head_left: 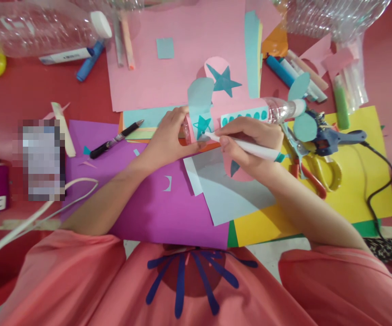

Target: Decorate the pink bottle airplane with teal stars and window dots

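A clear plastic bottle point(280, 110) lies on its side, wrapped in pink paper like a toy plane. It has paper wings with blue stars point(226, 81), a row of teal dots and teal paper ovals point(305, 127) by its cap. My left hand point(169, 136) grips the bottle's base end, fingers behind and thumb in front. Between the fingers of my right hand point(253, 138) is a white marker point(259, 151) with a teal end. Its tip meets the light blue paper band beside a teal star point(202, 127), which looks partly coloured in.
Right of the bottle lie a blue glue gun point(328, 138) with a black cord, red-handled pliers point(313, 181) and yellow-handled scissors point(335, 174). A black pen point(116, 139) rests on purple paper point(182, 213). Large bottles point(40, 27) and several markers line the back; a blurred phone point(43, 158) lies left.
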Action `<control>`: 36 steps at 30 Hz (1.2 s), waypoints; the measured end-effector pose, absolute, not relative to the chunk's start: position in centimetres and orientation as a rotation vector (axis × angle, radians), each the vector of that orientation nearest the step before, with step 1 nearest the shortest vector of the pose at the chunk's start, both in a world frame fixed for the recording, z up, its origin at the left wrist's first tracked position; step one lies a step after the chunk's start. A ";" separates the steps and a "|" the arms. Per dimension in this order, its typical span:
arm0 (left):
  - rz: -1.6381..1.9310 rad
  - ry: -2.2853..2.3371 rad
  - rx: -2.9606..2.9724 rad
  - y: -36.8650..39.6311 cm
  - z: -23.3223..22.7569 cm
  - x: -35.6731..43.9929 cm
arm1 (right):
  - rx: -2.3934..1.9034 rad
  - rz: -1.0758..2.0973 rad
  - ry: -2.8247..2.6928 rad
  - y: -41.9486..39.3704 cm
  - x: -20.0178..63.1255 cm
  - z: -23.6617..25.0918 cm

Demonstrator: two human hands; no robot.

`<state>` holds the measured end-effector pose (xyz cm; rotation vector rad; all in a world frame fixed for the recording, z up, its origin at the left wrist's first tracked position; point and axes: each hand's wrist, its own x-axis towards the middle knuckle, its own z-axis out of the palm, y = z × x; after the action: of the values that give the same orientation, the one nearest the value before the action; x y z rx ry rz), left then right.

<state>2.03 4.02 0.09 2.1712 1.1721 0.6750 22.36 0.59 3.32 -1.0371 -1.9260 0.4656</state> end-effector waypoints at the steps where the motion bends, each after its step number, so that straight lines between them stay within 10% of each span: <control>1: 0.669 1.182 2.168 4.0 0.1 2.0 | -1.040 0.467 -1.905 0.6 22.3 3.3; 36: 0.663 1.188 2.153 4.0 -0.1 2.0 | -1.078 0.580 -1.873 1.0 23.1 4.1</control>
<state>2.02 3.98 -0.06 2.1532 1.1881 0.6630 23.06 1.00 4.13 -1.0783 -1.8734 0.5798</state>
